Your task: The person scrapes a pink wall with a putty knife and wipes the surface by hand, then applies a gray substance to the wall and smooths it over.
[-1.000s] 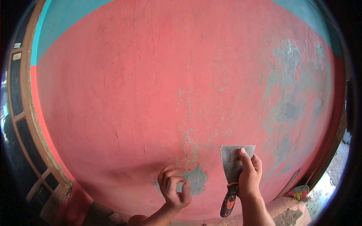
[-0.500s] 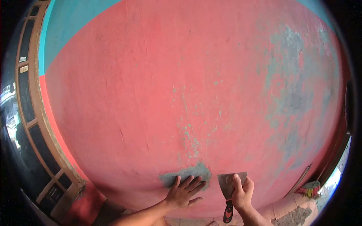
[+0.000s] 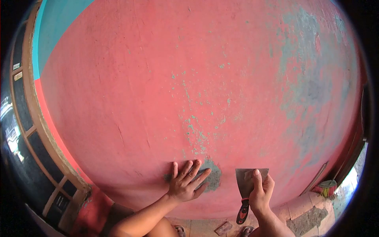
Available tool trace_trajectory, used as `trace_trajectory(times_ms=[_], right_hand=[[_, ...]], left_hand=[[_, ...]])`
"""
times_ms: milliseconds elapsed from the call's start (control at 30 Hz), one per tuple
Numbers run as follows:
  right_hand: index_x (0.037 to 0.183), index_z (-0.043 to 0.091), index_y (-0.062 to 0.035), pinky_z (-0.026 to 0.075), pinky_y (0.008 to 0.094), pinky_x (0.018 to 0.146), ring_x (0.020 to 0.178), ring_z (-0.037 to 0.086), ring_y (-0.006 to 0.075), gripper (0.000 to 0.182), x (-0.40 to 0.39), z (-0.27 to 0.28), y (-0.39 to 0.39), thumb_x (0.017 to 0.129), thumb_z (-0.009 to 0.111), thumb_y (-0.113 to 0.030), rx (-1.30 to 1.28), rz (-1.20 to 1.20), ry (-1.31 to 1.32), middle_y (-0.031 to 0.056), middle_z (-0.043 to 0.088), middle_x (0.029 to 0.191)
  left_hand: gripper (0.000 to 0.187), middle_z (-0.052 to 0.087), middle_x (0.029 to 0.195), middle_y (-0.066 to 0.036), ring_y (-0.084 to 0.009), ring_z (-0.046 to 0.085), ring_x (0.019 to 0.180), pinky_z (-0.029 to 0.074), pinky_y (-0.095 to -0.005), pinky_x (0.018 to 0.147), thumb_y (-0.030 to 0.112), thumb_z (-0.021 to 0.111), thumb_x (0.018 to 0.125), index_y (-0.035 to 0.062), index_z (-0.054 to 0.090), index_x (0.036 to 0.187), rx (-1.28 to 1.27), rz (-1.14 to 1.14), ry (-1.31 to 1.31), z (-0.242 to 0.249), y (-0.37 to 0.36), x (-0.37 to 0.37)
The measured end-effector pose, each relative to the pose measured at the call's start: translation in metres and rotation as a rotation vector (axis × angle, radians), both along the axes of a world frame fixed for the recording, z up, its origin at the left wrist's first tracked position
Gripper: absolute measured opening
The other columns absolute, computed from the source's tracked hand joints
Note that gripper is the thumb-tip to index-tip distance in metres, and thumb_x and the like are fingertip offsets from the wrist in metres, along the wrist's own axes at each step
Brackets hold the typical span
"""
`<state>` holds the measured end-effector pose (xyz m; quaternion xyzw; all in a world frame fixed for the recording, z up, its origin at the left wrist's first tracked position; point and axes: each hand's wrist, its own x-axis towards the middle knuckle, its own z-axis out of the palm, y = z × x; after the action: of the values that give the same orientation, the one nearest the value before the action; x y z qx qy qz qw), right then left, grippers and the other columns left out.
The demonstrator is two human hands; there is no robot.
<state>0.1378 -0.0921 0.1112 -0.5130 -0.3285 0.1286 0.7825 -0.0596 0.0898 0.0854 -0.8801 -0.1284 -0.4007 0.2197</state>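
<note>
Pink painted wall, scuffed, green-grey showing through at right, with a wood-framed glazed panel along the left side and a broom head low at right. Left hand open, back to camera, fingers spread across the left part of a bare grey patch; whether the whole palm touches cannot be told. Right hand, right of the patch, grips the putty knife, wide edge up, thumb flat on the blade face, other fingers curled at its right side and partly hidden, black-and-red handle slanting down below them.
</note>
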Motion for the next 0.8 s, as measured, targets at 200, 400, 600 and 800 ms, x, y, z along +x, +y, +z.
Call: trace_trajectory(times_ms=[200, 400, 600, 800], right_hand=[[0.092, 0.062, 0.0027, 0.043, 0.0253, 0.066, 0.075, 0.052, 0.0059, 0.033, -0.006, 0.001, 0.009, 0.106, 0.055, -0.026, -0.003, 0.037, 0.053, 0.0006, 0.063, 0.080], [0.097, 0.064, 0.0040, 0.046, 0.0263, 0.070, 0.078, 0.056, 0.0074, 0.033, -0.018, -0.014, 0.024, 0.106, 0.054, -0.026, -0.017, 0.080, 0.013, 0.0028, 0.067, 0.085], [0.096, 0.064, 0.0050, 0.047, 0.0267, 0.069, 0.078, 0.056, 0.0078, 0.034, -0.027, -0.019, 0.037, 0.106, 0.053, -0.026, -0.027, 0.082, -0.006, 0.0031, 0.066, 0.082], [0.095, 0.063, 0.0048, 0.047, 0.0266, 0.065, 0.074, 0.057, 0.0079, 0.034, -0.028, -0.017, 0.036, 0.106, 0.052, -0.025, -0.055, 0.082, -0.007, 0.0041, 0.067, 0.081]], left_hand=[[0.051, 0.038, 0.161, -0.006, -0.0258, 0.023, 0.154, 0.004, -0.0598, 0.122, 0.039, 0.059, 0.096, 0.0263, 0.056, 0.145, -0.071, -0.025, 0.119, -0.021, -0.003, -0.011], [0.051, 0.037, 0.162, -0.004, -0.0238, 0.025, 0.153, 0.004, -0.0562, 0.124, 0.039, 0.059, 0.096, 0.0248, 0.055, 0.145, -0.165, -0.045, 0.296, -0.029, -0.012, -0.027], [0.052, 0.036, 0.162, -0.001, -0.0232, 0.029, 0.151, 0.009, -0.0561, 0.123, 0.037, 0.056, 0.098, 0.0239, 0.052, 0.148, -0.248, -0.080, 0.288, -0.038, -0.012, -0.033], [0.050, 0.039, 0.161, 0.001, -0.0261, 0.024, 0.153, 0.006, -0.0568, 0.123, 0.041, 0.060, 0.096, 0.0254, 0.057, 0.144, -0.193, -0.061, 0.234, -0.042, -0.011, -0.025]])
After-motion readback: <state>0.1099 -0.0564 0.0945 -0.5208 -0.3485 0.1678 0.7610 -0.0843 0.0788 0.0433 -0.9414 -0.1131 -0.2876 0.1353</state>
